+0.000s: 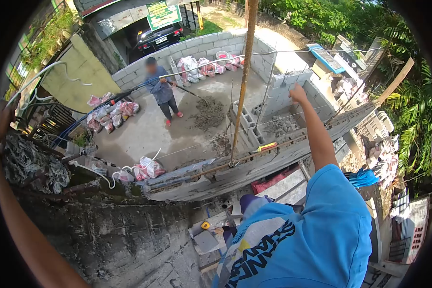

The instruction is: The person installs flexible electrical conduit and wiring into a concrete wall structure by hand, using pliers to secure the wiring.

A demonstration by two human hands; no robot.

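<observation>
My right hand (pixel 298 93) reaches out over the grey block wall (pixel 293 84), closed in a fist near the wall's upper corner. What it holds, if anything, I cannot make out. At the far left edge, my left hand (pixel 5 117) is raised in shadow beside a white cable (pixel 31 89), its fingers mostly hidden. A thin string line (pixel 187 146) runs across the work area below my right hand. Between my arms rises a rusty upright bar (pixel 242 81).
A person (pixel 163 89) works wet mortar (pixel 209 113) with a long-handled tool on the concrete floor. Filled sacks (pixel 113 115) lie along the walls. A yellow-and-red tool (pixel 267 147) rests on the wall ledge. Below me are a yellow tape measure (pixel 205 225) and rough concrete (pixel 110 230).
</observation>
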